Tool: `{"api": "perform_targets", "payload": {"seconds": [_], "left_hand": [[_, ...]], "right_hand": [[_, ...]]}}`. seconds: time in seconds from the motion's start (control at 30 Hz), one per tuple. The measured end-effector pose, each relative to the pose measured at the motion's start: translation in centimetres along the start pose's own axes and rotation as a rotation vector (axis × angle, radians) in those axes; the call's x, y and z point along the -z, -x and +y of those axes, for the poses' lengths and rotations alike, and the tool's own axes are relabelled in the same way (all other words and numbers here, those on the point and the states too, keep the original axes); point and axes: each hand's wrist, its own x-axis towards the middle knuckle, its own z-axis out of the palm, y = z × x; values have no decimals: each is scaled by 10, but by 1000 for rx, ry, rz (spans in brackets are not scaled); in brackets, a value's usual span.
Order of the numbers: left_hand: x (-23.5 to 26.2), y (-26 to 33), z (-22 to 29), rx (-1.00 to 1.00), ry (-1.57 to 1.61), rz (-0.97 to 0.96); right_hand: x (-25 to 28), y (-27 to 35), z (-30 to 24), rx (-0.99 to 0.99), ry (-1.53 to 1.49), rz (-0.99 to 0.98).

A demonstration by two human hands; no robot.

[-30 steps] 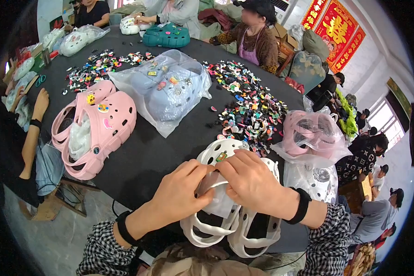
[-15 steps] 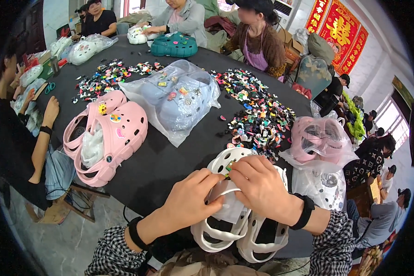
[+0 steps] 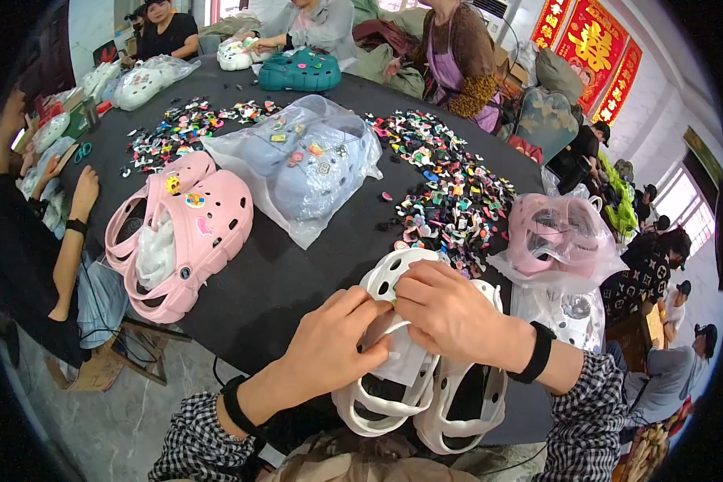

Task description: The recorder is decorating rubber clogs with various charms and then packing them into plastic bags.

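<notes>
A pair of white clog shoes [image 3: 394,277] lies at the near edge of the black table [image 3: 281,277], with white paper stuffing showing in one of them. My left hand [image 3: 329,345] grips the left white clog from the side, fingers curled over its top. My right hand [image 3: 450,313] rests on the same clog's upper, its fingertips pinching a small green piece against the holes. Both wrists wear dark bands below checked sleeves.
A pink clog pair [image 3: 185,229] sits at the left, bagged pale blue clogs [image 3: 313,161] in the middle, bagged pink clogs [image 3: 558,237] at the right. Several small coloured charms [image 3: 442,189] are scattered between. A teal clog [image 3: 297,72] and other people ring the far side.
The view has shifted slightly. My hands have stayed on the white clogs, with my right fingers working toward the front of the upper.
</notes>
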Motion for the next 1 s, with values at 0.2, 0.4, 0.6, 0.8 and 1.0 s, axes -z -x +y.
{"api": "perform_targets", "payload": {"seconds": [0.2,0.4,0.6,0.8,1.0], "left_hand": [[-1,-1,0,14,27,-27],[3,-1,3,43,27,-55],[6,-1,3,107,118,-113],[6,0,1,87,171,-142],[3,2,7,61,217,-40]], "right_hand": [[0,-2,10,48,-86,-85],[3,0,9,-1,-137,-59],[8,15,-6,-238,-68,31],[24,38,-17,-389,-11,42],[24,47,-17,-406,-172,115]]}}
